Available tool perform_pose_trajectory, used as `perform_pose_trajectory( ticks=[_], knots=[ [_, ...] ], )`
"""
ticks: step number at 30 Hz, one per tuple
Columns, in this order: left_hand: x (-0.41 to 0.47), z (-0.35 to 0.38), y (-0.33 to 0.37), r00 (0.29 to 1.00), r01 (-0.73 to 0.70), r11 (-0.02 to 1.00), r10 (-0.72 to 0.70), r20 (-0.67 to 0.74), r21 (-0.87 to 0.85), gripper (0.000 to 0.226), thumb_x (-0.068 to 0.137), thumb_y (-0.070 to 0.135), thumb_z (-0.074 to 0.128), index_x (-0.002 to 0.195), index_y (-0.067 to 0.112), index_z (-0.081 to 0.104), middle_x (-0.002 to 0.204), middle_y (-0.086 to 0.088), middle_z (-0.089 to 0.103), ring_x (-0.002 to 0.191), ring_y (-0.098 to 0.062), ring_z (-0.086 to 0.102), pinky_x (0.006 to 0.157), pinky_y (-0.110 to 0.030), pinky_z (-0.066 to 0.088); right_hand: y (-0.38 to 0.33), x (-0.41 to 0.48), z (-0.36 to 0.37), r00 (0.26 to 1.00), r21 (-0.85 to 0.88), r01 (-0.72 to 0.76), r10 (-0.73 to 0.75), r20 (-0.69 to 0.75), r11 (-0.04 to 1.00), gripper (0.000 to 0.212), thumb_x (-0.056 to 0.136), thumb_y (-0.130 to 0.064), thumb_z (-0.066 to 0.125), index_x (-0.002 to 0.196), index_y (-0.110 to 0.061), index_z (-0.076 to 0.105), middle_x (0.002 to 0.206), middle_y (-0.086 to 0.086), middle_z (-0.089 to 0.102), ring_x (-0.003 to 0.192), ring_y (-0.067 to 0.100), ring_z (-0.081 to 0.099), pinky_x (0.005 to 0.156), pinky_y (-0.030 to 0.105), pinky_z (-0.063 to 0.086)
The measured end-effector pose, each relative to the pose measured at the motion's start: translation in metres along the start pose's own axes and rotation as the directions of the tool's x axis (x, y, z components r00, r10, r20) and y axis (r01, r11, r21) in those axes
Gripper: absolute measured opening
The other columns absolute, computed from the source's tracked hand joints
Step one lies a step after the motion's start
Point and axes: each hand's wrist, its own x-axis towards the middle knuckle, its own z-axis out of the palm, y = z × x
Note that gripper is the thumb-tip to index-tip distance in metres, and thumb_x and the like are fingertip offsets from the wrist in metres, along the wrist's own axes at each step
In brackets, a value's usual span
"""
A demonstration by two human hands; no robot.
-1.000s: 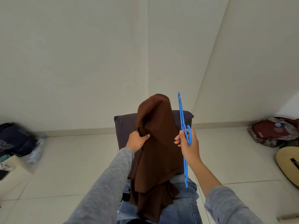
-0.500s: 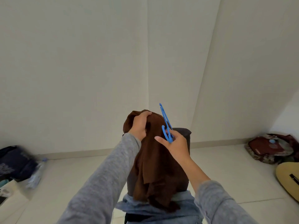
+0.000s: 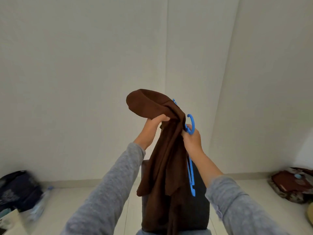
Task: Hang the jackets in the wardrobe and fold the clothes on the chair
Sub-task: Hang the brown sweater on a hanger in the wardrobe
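The fingers of the left hand (image 3: 153,126) are curled tight around a gathered bunch of the brown garment (image 3: 162,150), gripping it just under the rounded, hood-like top that bulges up and to the left of the knuckles. The right hand (image 3: 192,139) is closed on the blue plastic hanger (image 3: 190,168), its fingers wrapped around the neck below the hook, which curves up above the thumb; the same hand presses against the right edge of the cloth, so hanger and garment touch there. One tip of the hanger pokes out above the fabric near the top, and the other arm runs down along the right side of the cloth, ending beside the right forearm. The garment is held up in the air between the two hands and hangs in long folds, its lower part draping in front of the dark chair back (image 3: 201,200), which it largely covers. Both forearms wear grey sleeves (image 3: 108,192). A strip of blue denim (image 3: 194,232) shows at the bottom edge, below the chair back. The floor is pale tile, and plain off-white walls meet in a corner behind the garment. By the left wall lie a dark bag (image 3: 18,189) and a clear plastic bottle (image 3: 40,200); near the right wall rests a reddish-brown bag (image 3: 291,185), well apart from the chair.
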Motion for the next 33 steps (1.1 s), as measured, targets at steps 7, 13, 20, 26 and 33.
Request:
perform_pose_trajectory(
  ticks=[7,13,20,26,33],
  knots=[
    [0.0,-0.006,0.016,0.947,-0.148,0.573,-0.152,0.282,0.806,0.023,0.089,0.003,0.053,0.108,0.014,0.05,0.093,-0.006,0.051,0.084,-0.018,0.047,0.073,-0.027,0.038,-0.027,0.008,-0.022,0.983,0.269,-0.18,0.185,0.007,0.946,0.036,0.091,0.001,0.031,0.059,-0.017,0.034,0.045,-0.003,0.033,0.05,0.013,0.024,0.05,0.025,0.02],
    [0.017,0.03,0.01,0.956,-0.212,0.95,0.25,-0.152,0.231,0.013,0.087,0.013,0.064,0.092,0.01,0.052,0.079,0.004,0.056,0.069,-0.001,0.057,0.063,-0.016,0.046,-0.029,-0.004,-0.037,0.971,0.304,-0.239,0.224,0.085,0.922,0.037,0.089,0.007,0.027,0.065,-0.016,0.044,0.032,-0.012,0.031,0.029,0.003,0.026,0.035,0.016,0.024],
    [0.028,0.029,-0.001,0.999,0.049,0.921,-0.043,-0.024,0.387,0.03,0.095,0.01,0.052,0.067,0.019,0.045,0.069,0.0,0.049,0.063,-0.01,0.045,0.053,-0.014,0.039,-0.016,-0.008,-0.055,0.955,0.269,-0.294,0.269,0.128,0.917,0.036,0.092,0.0,0.032,0.059,-0.015,0.033,0.042,-0.005,0.032,0.045,0.011,0.024,0.046,0.024,0.02],
    [0.036,0.037,0.029,0.998,-0.019,0.966,0.004,0.059,0.259,0.033,0.094,0.006,0.052,0.063,0.016,0.045,0.055,0.004,0.048,0.043,0.001,0.045,0.046,-0.015,0.038,-0.017,-0.002,-0.067,0.965,-0.011,-0.197,0.196,0.176,0.98,0.033,0.097,-0.013,0.033,0.064,-0.017,0.031,0.055,0.002,0.034,0.05,0.012,0.027,0.05,0.025,0.025],
    [0.044,0.025,0.018,0.97,0.049,0.887,-0.152,0.191,0.46,0.014,0.095,0.012,0.052,0.082,0.014,0.057,0.075,0.003,0.058,0.069,-0.007,0.052,0.06,-0.016,0.042,-0.013,0.003,-0.081,0.959,-0.16,-0.181,0.21,0.19,0.97,0.027,0.093,-0.027,0.049,0.079,-0.008,0.06,0.055,0.024,0.045,0.042,0.01,0.031,0.049,0.024,0.028]
  ],
)
